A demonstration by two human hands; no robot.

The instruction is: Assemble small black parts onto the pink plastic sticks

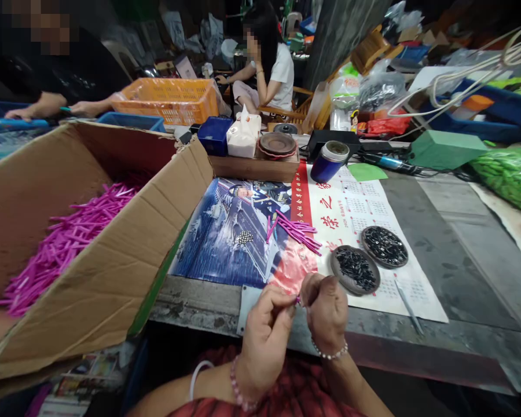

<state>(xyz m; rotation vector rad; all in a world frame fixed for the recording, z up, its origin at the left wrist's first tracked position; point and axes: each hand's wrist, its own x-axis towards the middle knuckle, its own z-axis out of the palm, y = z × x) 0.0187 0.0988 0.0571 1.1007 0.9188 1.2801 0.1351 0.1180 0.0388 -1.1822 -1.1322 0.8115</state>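
My left hand (267, 336) and my right hand (326, 307) meet at the table's near edge, fingers pinched together on a small pink tube piece (298, 300) held between them. Just beyond lies a loose bunch of pink tubes (297, 230) on a calendar poster (351, 214). Two round dishes of small black parts (355, 269) (384, 246) sit to the right of my right hand. A little heap of silver beads (244, 237) rests on the poster's blue picture.
A big cardboard box (113, 272) full of pink tubes (65, 243) stands at left. Behind are a wooden tray (256, 168), a blue cup (329, 161), an orange crate (169, 99), a bag of green pieces (510, 176). Two other people work at the back.
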